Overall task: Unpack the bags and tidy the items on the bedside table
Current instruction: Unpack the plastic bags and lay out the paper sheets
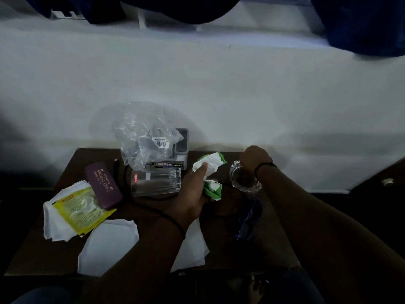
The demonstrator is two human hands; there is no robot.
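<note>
My left hand (pixel 192 189) grips a crumpled white and green bag (pixel 210 172) near the middle of the dark bedside table (pixel 43 249). My right hand (pixel 255 159) holds the rim of a clear glass tumbler (pixel 245 178) standing at the right. A second glass with a Cello label (pixel 155 182) lies on its side left of my left hand. Behind it a clear plastic bag (pixel 144 139) covers a grey boxed item (pixel 182 145).
A purple spectacle case (pixel 103 185) lies on a yellow packet (pixel 81 209) and white papers (pixel 107 244) at the left. A bluish plastic wrapper (pixel 249 220) lies front right. A black cable (pixel 140 202) crosses the table. A white wall stands directly behind.
</note>
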